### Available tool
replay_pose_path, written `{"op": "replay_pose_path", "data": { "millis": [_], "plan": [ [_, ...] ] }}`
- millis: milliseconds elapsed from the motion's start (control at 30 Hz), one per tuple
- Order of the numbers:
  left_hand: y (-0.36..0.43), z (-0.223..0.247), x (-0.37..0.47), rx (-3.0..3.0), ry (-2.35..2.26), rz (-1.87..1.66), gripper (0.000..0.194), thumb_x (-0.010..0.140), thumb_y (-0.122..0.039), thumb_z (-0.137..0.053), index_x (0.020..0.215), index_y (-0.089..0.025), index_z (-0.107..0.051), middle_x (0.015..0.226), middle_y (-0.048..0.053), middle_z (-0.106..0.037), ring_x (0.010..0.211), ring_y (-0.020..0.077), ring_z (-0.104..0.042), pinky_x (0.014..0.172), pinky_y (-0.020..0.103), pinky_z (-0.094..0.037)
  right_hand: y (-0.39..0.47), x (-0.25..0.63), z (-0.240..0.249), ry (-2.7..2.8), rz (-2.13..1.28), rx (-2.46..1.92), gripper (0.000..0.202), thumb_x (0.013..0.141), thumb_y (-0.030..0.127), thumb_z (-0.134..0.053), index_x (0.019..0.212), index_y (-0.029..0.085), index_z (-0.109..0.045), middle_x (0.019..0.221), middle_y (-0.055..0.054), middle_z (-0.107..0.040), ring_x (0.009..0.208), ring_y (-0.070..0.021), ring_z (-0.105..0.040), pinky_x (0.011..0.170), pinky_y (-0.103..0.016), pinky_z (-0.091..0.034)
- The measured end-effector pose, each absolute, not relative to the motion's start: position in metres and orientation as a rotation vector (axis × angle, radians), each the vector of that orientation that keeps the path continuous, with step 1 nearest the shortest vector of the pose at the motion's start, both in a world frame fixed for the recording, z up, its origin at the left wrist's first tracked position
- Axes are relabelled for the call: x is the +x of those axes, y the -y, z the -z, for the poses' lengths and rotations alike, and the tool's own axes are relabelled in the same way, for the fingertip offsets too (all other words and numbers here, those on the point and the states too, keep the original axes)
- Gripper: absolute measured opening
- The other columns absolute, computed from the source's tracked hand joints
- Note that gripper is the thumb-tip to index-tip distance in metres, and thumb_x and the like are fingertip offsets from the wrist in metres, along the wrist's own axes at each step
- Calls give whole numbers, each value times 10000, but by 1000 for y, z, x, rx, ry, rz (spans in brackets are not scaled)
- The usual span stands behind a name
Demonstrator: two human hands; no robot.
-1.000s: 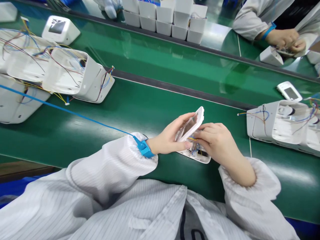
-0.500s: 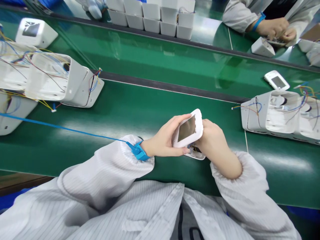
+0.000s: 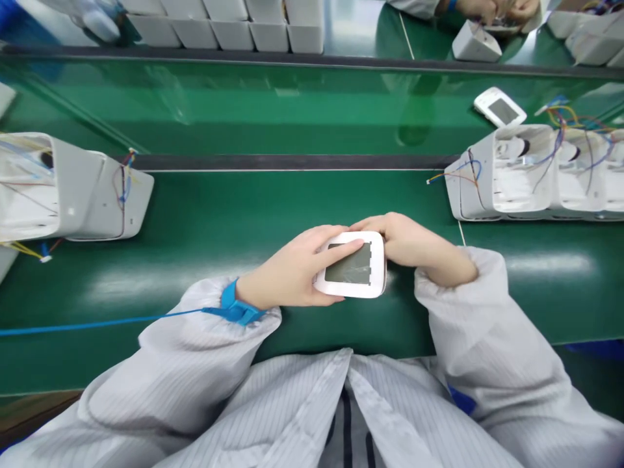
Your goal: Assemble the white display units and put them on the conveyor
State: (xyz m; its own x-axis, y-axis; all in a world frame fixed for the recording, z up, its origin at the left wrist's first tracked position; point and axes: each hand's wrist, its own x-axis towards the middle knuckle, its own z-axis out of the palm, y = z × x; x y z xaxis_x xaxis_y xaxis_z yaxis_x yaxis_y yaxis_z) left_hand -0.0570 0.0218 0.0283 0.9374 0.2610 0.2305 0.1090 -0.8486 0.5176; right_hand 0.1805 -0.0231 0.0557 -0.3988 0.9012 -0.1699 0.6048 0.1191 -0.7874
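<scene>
A white panel with a grey screen (image 3: 351, 268) lies nearly flat, screen up, above the green table (image 3: 234, 214). My left hand (image 3: 305, 266) grips its left side, with one finger stretched across the screen and the thumb at the near edge. At the far right corner, my right hand (image 3: 402, 240) has its fingers curled against the panel's edge; the fingertips are partly hidden behind it. A blue wrist strap (image 3: 238, 307) with a cord runs off to the left from my left wrist.
White open housings (image 3: 519, 172) with wires stand at the right, and more housings (image 3: 104, 195) at the left. A second white panel (image 3: 500, 107) lies beyond the dark rail (image 3: 292, 162). Across the line are stacked white boxes (image 3: 270, 37) and a person's hands (image 3: 482, 10).
The panel has gone from tilted, with an opened part showing beneath, to nearly flat and closed over it. A left finger now lies on the screen. The camera view has turned and shifted.
</scene>
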Motion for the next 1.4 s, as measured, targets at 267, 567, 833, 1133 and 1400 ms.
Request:
{"op": "replay_pose_path", "data": {
  "millis": [267, 567, 833, 1133, 1400],
  "plan": [
    [-21, -18, -55, 2612, -344, -357, 957, 717, -691, -689, 1501, -261, -348, 1486, 199, -393, 1310, 398, -432, 1052, 582, -389, 23, 164, -43, 1293, -1288, -1414, 280, 872, 364, -650, 1086, 197, -721, 1065, -65, -750, 991, -204, -694, 868, -346, -560],
    [2, -15, -46, 2543, -574, -433, 1024, 701, -546, -758, 1514, -197, -243, 1409, 203, -431, 1301, 399, -422, 1066, 596, -393, 29, 138, -36, 1285, -923, -1437, 255, 868, 397, -650, 1044, 221, -706, 1076, -54, -727, 960, -200, -687, 805, -343, -565],
    [-7, -16, -53, 2605, -662, -815, 871, 745, -573, -726, 1441, -178, -384, 1355, 200, -531, 1249, 375, -511, 1054, 554, -413, 30, 146, -29, 1430, -817, -1698, 489, 873, 591, -591, 1194, 226, -643, 1047, -60, -720, 917, -224, -672, 791, -370, -532],
    [-14, -34, -65, 2164, -799, -720, 345, 956, -415, -497, 1112, -165, -676, 974, 47, -741, 792, 159, -659, 719, 257, -499, 37, 146, -30, 1627, -581, -1355, 554, 872, 587, -591, 1274, 205, -583, 1155, -97, -692, 1001, -239, -662, 859, -385, -519],
    [-7, -36, -63, 2238, -864, -676, 335, 967, -434, -471, 1065, -188, -675, 792, -3, -695, 646, 123, -589, 633, 236, -438, 41, 138, -37, 1619, -467, -1459, 463, 883, 553, -581, 1183, 202, -609, 1122, -92, -700, 985, -239, -664, 850, -375, -519]
  ]
}}
